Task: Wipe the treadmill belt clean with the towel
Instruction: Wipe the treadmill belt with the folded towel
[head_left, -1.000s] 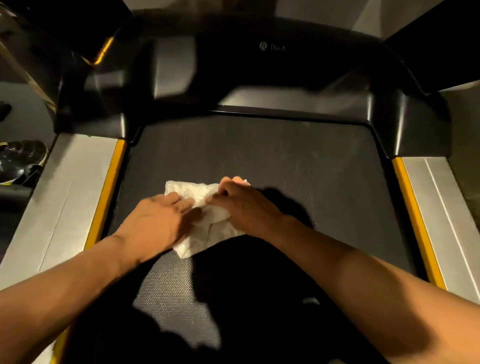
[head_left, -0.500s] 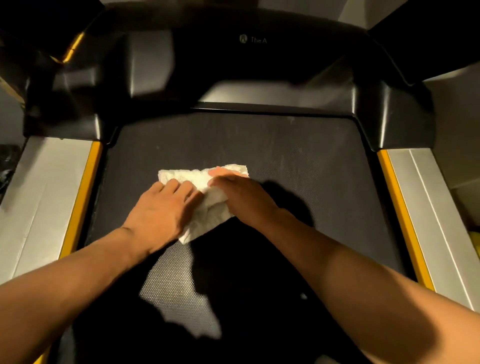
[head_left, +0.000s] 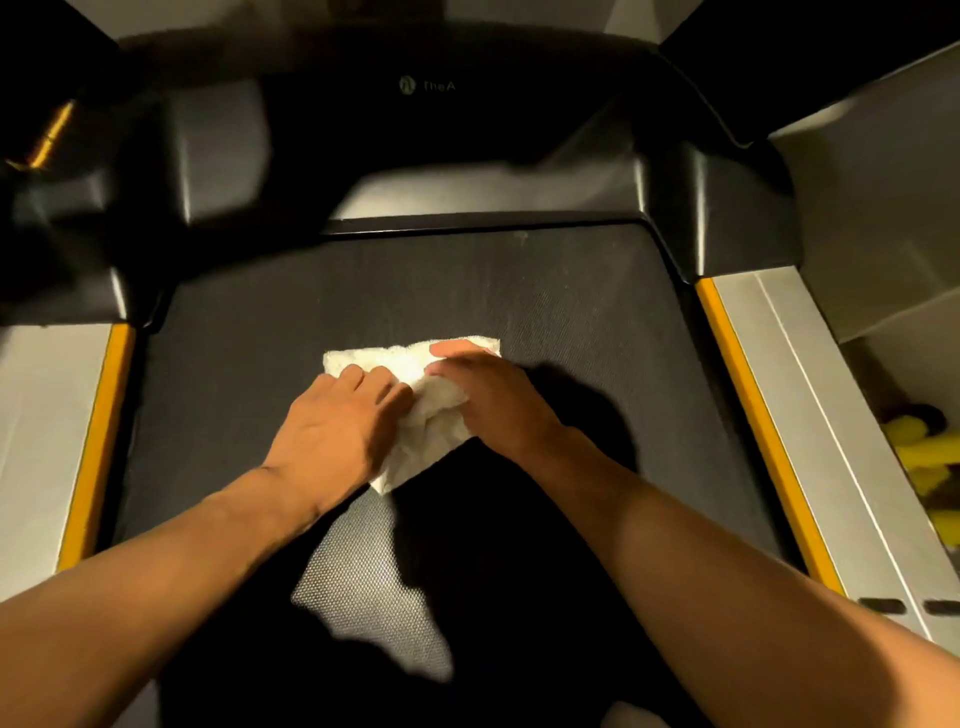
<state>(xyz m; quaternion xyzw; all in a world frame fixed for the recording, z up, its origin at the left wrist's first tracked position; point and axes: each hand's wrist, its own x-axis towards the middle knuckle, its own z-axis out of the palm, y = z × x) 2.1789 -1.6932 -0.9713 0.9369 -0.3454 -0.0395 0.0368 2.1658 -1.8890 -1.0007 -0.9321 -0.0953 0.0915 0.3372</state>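
A white towel lies bunched on the dark textured treadmill belt, a little left of the belt's middle. My left hand presses flat on the towel's left half, fingers straight and pointing up the belt. My right hand presses on its right half, fingers stretched over the far right corner. Both palms hide much of the towel. My shadow darkens the belt below the hands.
Yellow strips and grey side rails border the belt on both sides. The black motor cover rises at the far end. Yellow objects lie on the floor to the right.
Both hands have slid the towel up the belt and slightly to the right, toward the motor cover. The view has shifted right, bringing the yellow objects into sight.
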